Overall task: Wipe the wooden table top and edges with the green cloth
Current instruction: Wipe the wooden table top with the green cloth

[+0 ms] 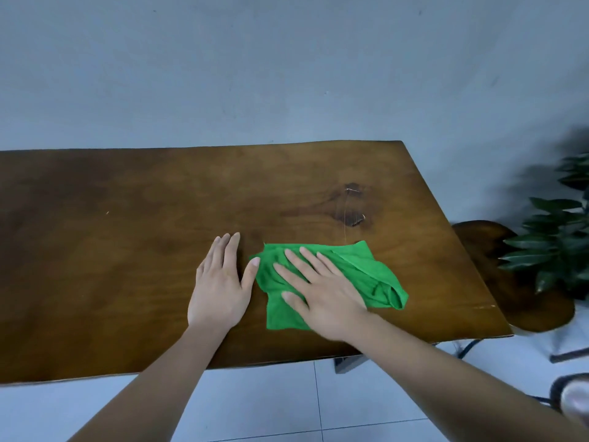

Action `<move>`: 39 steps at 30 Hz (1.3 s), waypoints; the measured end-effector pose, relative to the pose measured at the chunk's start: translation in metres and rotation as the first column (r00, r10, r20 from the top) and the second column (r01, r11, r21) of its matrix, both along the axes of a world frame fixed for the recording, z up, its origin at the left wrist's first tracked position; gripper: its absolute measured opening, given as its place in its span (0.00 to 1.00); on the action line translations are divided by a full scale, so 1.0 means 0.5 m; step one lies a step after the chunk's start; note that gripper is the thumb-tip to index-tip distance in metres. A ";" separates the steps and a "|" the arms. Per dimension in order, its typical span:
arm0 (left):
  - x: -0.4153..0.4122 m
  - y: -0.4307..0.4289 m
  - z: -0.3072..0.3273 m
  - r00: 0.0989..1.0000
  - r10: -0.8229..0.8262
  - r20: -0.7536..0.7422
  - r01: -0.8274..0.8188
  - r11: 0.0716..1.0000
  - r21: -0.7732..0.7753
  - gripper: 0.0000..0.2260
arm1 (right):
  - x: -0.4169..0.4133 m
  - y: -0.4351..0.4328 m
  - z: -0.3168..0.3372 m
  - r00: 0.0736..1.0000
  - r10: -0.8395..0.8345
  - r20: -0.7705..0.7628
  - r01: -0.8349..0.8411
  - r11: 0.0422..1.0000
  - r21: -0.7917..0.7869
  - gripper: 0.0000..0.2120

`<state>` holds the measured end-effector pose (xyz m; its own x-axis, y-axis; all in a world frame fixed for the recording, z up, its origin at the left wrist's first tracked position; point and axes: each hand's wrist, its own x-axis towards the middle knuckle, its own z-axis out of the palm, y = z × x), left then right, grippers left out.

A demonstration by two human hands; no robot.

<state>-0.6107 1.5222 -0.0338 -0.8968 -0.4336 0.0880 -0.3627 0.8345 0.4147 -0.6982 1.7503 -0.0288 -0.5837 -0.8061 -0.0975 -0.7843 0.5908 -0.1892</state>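
Observation:
A dark wooden table fills the middle of the view, its back edge against a grey wall. A crumpled green cloth lies on the top, right of centre and near the front edge. My right hand presses flat on the cloth with fingers spread and covers its middle. Just left of the cloth, my left hand rests flat on the bare wood, fingers together, its thumb touching the cloth's left edge.
A dark knot with scratches marks the wood behind the cloth. A small wooden stool and a leafy plant stand off the table's right end. White floor tiles lie below the front edge.

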 end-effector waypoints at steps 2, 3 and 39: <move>0.004 -0.001 -0.001 1.000 -0.008 -0.012 0.008 1.000 0.007 0.35 | -0.051 -0.049 0.010 0.999 -0.034 0.013 0.034 0.999 0.034 0.31; 0.005 -0.002 -0.002 1.000 -0.015 -0.011 0.015 1.000 0.007 0.35 | -0.083 -0.063 0.013 0.998 -0.068 0.014 0.067 0.997 0.046 0.32; 0.040 -0.115 0.017 0.989 -0.057 -0.140 0.076 0.988 0.133 0.33 | -0.117 -0.316 0.022 0.988 -0.153 0.016 0.152 0.987 0.055 0.36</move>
<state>-0.5906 1.4647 -0.0254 -0.9081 -0.3895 0.1539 -0.2409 0.7864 0.5688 -0.7568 1.5923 -0.0178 -0.6967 -0.7012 -0.1514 -0.6807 0.7128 -0.1689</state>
